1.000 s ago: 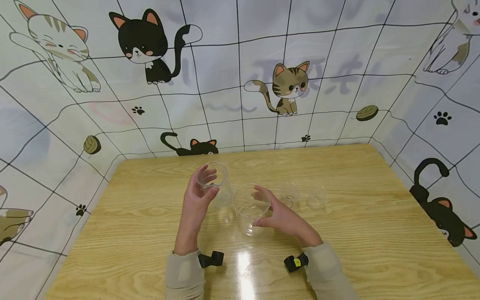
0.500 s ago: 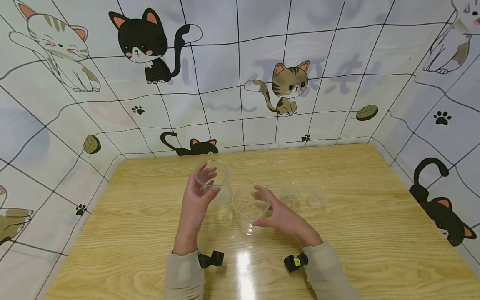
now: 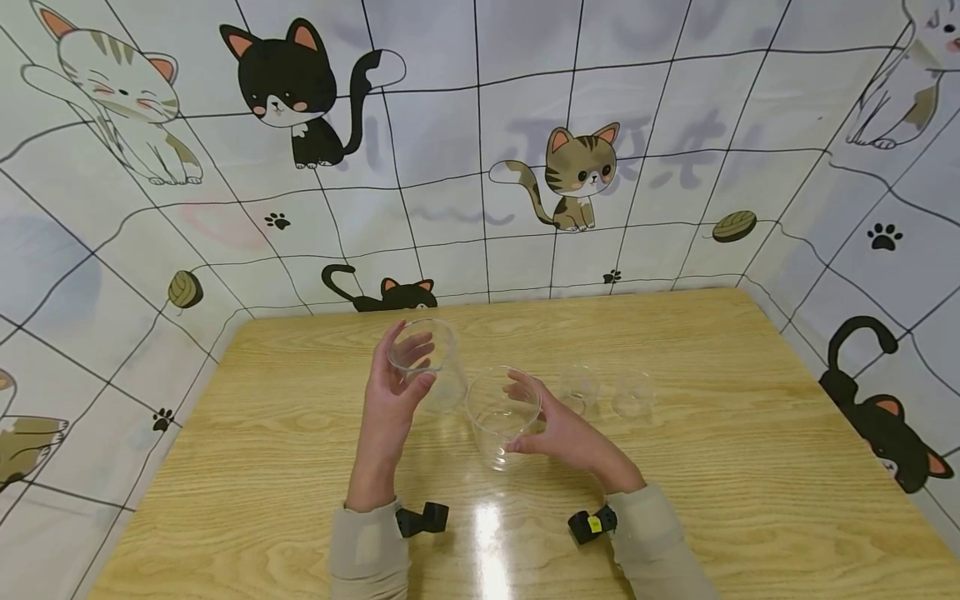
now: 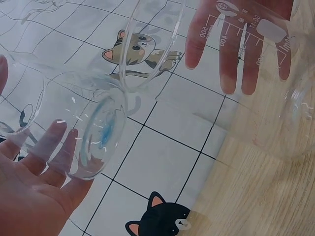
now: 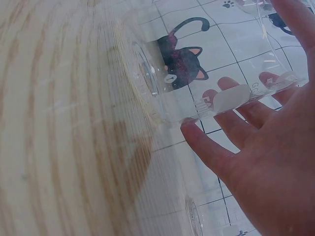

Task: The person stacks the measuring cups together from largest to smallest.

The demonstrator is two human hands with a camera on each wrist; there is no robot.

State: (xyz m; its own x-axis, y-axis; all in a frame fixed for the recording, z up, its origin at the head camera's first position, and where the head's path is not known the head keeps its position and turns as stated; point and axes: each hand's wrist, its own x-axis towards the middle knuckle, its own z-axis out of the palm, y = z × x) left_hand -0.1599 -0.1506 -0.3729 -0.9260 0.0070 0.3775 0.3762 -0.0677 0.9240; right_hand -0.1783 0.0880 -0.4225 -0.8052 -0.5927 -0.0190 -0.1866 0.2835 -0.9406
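Observation:
In the head view my left hand (image 3: 392, 392) grips a clear beaker (image 3: 442, 377) by its side, fingers behind and thumb in front. The left wrist view shows this beaker's base (image 4: 101, 142) raised off the table. My right hand (image 3: 555, 429) holds a wider clear beaker (image 3: 498, 454), thumb on the near side and fingers round the far side. It appears to stand on the table, just right of the left one. White graduation marks (image 4: 241, 32) and a blank white patch (image 5: 231, 97) show on its wall. Both beakers look empty.
Two smaller clear vessels (image 3: 579, 392), probably beakers, stand side by side to the right, behind my right hand. The wooden table (image 3: 262, 467) reaches back to a cat-printed wall sheet (image 3: 450, 192), with similar sheets at both sides. Light glares near the table's front.
My left hand has shifted very slightly to the left and away with its beaker. The right hand and its wider beaker have stayed in place.

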